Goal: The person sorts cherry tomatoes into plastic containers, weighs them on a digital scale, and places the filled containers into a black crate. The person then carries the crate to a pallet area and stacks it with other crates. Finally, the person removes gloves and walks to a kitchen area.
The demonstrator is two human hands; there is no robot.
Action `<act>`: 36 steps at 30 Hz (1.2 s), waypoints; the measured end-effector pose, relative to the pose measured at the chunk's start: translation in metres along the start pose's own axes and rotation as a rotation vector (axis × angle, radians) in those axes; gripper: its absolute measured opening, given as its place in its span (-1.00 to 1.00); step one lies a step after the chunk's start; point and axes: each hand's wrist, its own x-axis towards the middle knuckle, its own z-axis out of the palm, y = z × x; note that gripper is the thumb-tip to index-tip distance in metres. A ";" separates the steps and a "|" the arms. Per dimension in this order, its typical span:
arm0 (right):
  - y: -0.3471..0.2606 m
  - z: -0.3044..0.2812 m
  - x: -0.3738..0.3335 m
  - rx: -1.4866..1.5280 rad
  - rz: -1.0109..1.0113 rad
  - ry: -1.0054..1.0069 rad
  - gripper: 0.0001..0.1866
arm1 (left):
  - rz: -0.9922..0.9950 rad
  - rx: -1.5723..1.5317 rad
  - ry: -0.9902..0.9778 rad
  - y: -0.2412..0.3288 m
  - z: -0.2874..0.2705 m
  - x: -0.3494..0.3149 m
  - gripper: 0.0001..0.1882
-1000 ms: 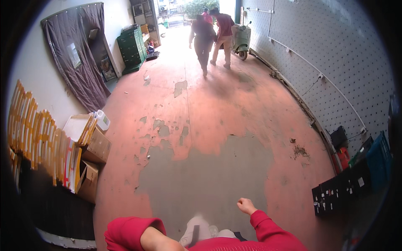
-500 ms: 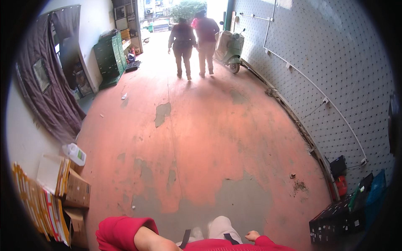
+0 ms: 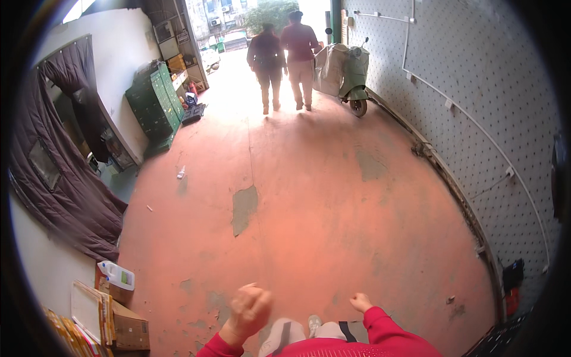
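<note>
My left hand (image 3: 250,310) is raised in front of my body at the lower middle, slightly smeared by motion. Its fingers are curled in, and I see nothing in them. To the right, my right hand (image 3: 360,302) hangs out ahead of its red sleeve, small in the picture, with the fingers closed and no object showing. Neither hand touches anything. Beneath both lies the worn red floor (image 3: 309,238), and my light trousers and one pale shoe (image 3: 314,324) show between them.
Two people (image 3: 266,65) walk ahead toward the bright doorway. A covered green scooter (image 3: 355,77) stands at the right wall. Along the left are a green cabinet (image 3: 156,101), a dark curtain (image 3: 65,184), a white jug (image 3: 117,275) and cardboard boxes (image 3: 129,327). A dark crate (image 3: 499,340) sits lower right.
My left hand has swung up into view from the lower edge. The scooter, cabinet and floor patches appear nearer as I move forward. The two people have stepped on ahead.
</note>
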 end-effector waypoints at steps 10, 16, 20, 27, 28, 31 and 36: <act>-0.210 -0.079 0.387 0.100 -0.199 -0.163 -0.69 | -1.087 0.398 -0.350 -0.342 0.192 -0.027 -0.72; -0.173 -0.132 0.497 -0.217 0.059 -0.555 -0.63 | -0.931 0.506 -0.539 -0.523 0.268 0.166 -0.49; -0.144 -0.129 0.585 0.408 0.619 -0.041 -0.65 | -0.694 0.272 -0.545 -0.677 0.367 0.317 -0.51; -0.227 -0.153 0.847 0.185 0.681 -0.419 -0.65 | -0.657 0.138 -0.721 -0.843 0.502 0.475 -0.57; -0.267 -0.180 0.898 0.162 0.506 -0.370 -0.63 | -0.698 0.093 -0.819 -0.865 0.512 0.494 -0.56; -0.414 -0.272 1.045 0.107 0.187 -0.103 -0.64 | -0.999 -0.215 -0.824 -0.928 0.526 0.519 -0.49; -0.624 -0.378 1.289 0.148 -0.050 -0.114 -0.63 | -1.706 -0.262 -0.628 -1.028 0.570 0.515 -0.46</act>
